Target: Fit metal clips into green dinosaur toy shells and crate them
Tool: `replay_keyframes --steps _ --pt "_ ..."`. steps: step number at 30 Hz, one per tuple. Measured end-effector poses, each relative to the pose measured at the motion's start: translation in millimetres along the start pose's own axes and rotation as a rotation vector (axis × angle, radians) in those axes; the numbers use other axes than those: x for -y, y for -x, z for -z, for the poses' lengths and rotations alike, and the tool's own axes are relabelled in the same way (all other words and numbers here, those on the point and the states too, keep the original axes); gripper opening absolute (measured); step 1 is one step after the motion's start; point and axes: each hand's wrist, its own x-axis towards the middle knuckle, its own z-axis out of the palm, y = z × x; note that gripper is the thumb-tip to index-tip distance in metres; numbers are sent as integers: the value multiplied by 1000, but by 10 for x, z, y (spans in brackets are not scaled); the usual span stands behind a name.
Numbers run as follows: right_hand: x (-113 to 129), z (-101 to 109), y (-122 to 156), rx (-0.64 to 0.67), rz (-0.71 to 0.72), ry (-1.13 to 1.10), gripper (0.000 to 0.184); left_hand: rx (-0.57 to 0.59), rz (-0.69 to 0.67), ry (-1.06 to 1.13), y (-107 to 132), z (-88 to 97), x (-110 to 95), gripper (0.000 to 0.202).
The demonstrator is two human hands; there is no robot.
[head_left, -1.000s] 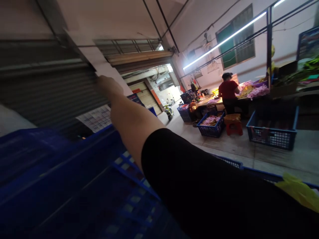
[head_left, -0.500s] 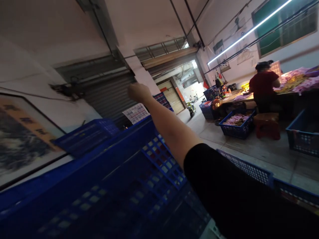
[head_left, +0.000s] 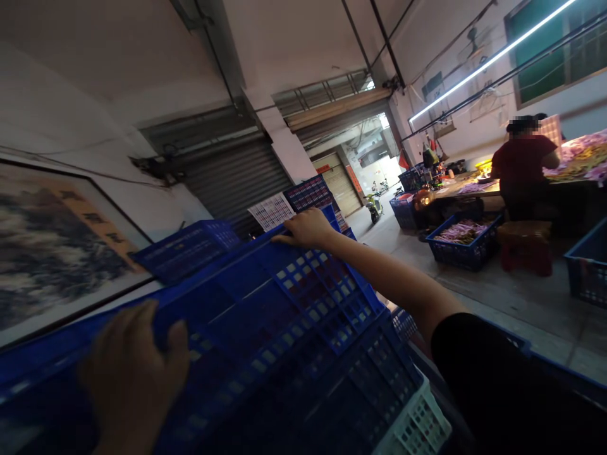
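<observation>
A large blue plastic crate (head_left: 246,309) with slotted walls fills the lower left, tilted in view. My right hand (head_left: 308,229) is wrapped over its top rim near the right corner, thumb on the near side. Somewhat blurred, my left hand (head_left: 135,366) is in front of the crate's left part, thumb apart from the fingers. It looks open; whether it touches the rim I cannot tell. Below the blue crate, a pale crate (head_left: 420,420) shows at the bottom of the stack.
Behind stand another blue crate (head_left: 190,249) and a white slotted crate (head_left: 271,212). To the right, a crate of pink-purple stems (head_left: 465,237) sits on the floor near a stool (head_left: 526,243). A person in a red top (head_left: 524,158) is at a heaped table. A framed picture (head_left: 57,240) hangs left.
My right hand has come down from above onto the crate's rim. My left hand has come into view at the lower left. The view has shifted slightly left.
</observation>
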Motion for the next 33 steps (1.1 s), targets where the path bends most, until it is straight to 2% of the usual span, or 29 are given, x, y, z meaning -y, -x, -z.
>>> replay_keyframes --steps 2,4,7,10,13,17,19,22,26,27,29,31,32,33 --pt "-36 -6 -62 25 4 19 88 127 88 -49 -302 -207 103 96" --pt "-66 -7 -100 49 14 32 87 244 141 -141 -498 -342 238 84" --pt "-86 -28 -90 52 25 40 86 344 173 -282 -564 -409 486 52" --pt "-83 -49 -66 52 34 39 88 395 196 -346 -544 -391 616 35" --pt "-99 -1 -107 82 38 28 87 449 179 -386 -623 -325 463 37" --pt "-172 100 -239 98 6 46 79 501 130 -460 -829 -215 38 75" --pt "-197 118 -267 81 -23 60 74 516 134 -467 -875 -170 -83 88" --pt "-211 118 -203 59 -24 94 74 551 164 -474 -813 -118 -111 94" --pt "-210 128 -124 32 -65 124 103 524 213 -442 -704 -122 -11 110" --pt "-206 136 -126 40 -62 141 102 511 241 -426 -698 -139 15 115" --pt "-195 164 -120 73 -13 225 81 484 303 -404 -696 -173 41 119" --pt "-194 210 -63 70 53 342 61 472 337 -388 -680 -195 19 114" --pt "-204 230 -18 54 61 370 59 478 335 -372 -663 -203 -3 110" --pt "-222 242 29 14 74 355 64 487 330 -351 -644 -212 -25 103"
